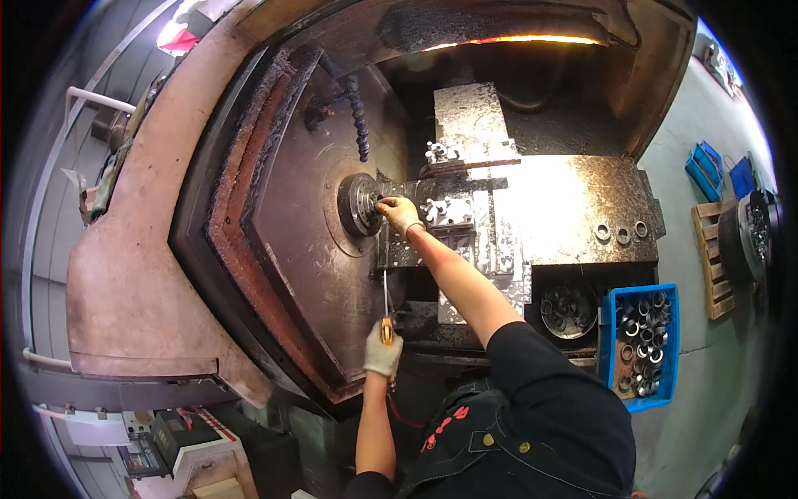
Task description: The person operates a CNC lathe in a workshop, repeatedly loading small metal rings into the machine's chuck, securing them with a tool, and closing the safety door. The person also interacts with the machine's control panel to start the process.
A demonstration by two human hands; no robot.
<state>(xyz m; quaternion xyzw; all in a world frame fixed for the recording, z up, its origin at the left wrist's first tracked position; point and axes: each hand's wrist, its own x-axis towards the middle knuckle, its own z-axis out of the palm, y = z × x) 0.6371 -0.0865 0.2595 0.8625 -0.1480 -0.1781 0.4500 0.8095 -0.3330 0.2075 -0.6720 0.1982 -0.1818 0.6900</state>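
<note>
My left hand (383, 353), in a pale work glove, is wrapped round an air blow gun (387, 332) with a yellow body. Its long thin nozzle points up toward the lathe chuck, and a red hose shows below the hand. The gloved right hand (401, 214) reaches to the centre of the round dark chuck (356, 205). Its fingers are closed at the chuck's jaws; what they hold is hidden. Just right of that hand sits a tool block (449, 213) with several bolts, mounted on the slide.
Three metal rings (623, 235) stand on the bright machine bed (573, 195). Below it are a round pan (569, 334) of parts and a blue crate (677, 349) of metal rings. A segmented coolant hose (359, 125) hangs above the chuck. A wooden pallet (709, 249) lies far right.
</note>
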